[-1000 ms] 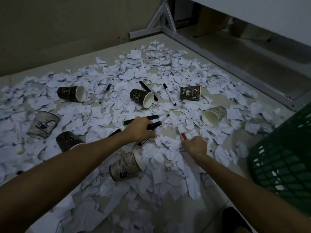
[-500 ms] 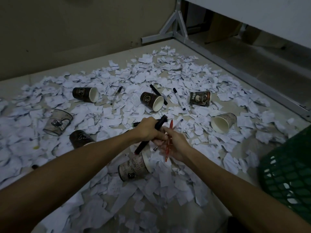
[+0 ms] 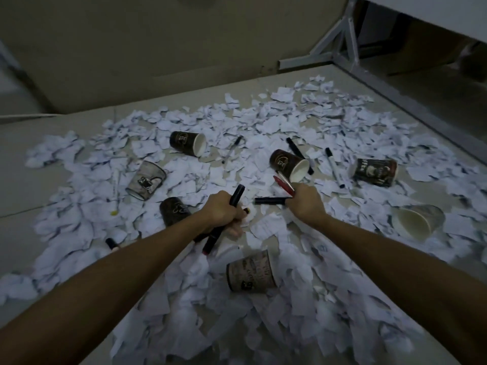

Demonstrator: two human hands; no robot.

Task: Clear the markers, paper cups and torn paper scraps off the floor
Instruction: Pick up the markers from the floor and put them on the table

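A dim room, and the pale floor point(image 3: 87, 122) ahead of me is buried in torn white paper scraps point(image 3: 290, 122), with brown paper cups tipped over among them, one just beyond my hands point(image 3: 290, 164). My left hand point(image 3: 221, 210) is clenched around a thick black marker point(image 3: 237, 194) with at least one more beneath it. My right hand point(image 3: 305, 200) pinches a red pen point(image 3: 283, 183) while reaching a black marker lying on the scraps point(image 3: 271, 200). I judge both fists are filling up: grabbing another could let one slip out and roll under the paper, where this low light would hide it.
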